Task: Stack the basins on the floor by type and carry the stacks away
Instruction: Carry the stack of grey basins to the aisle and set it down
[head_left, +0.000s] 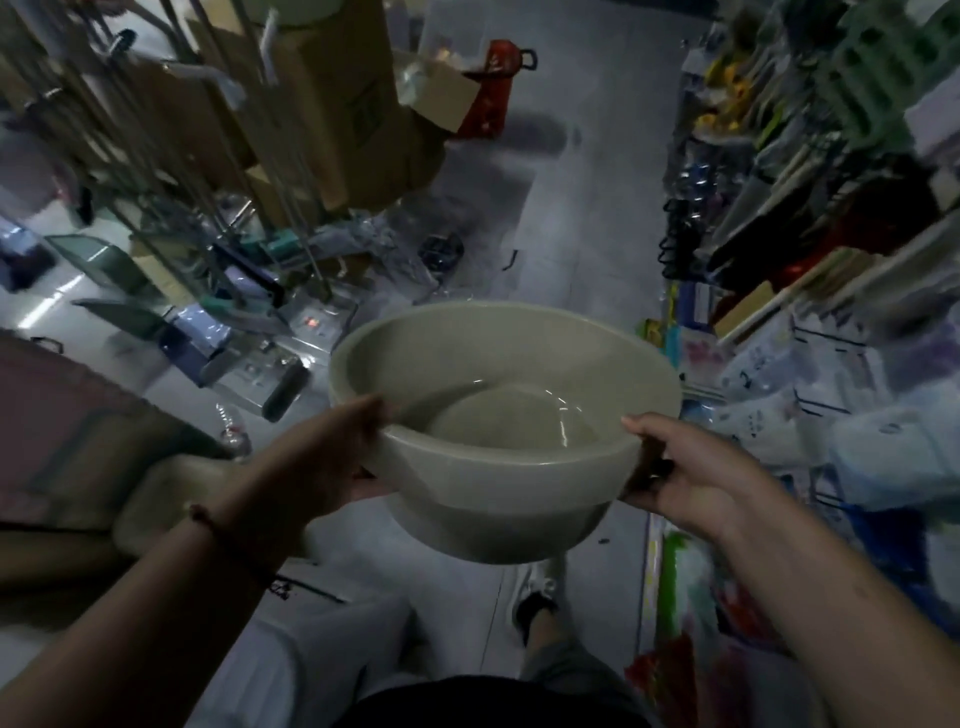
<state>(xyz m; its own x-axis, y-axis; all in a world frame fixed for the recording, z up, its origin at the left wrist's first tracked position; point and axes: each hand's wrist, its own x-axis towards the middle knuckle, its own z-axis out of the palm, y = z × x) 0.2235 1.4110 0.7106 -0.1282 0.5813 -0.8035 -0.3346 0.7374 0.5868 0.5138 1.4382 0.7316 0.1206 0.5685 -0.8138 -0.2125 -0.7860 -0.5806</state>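
The basin (498, 415) hangs in mid-air at the person's front, mouth up and roughly level, well above the floor (545, 218). The left hand (317, 452) grips the near-left rim, thumb on top, fingers curled under; the right hand (691, 478) grips the near-right rim likewise. It sits between the hands, equally near to both. It looks like one basin or a tight nested stack; I cannot tell which. The aisle lies ahead between boxes (332, 104) and shelves (831, 208), so carrying is probably the step.

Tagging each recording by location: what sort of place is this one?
Probably a household-goods shop aisle or stockroom: packaged goods crowd the shelves on the right, brown cardboard boxes stand on the grey floor, and both hands carry a grey-green plastic basin.
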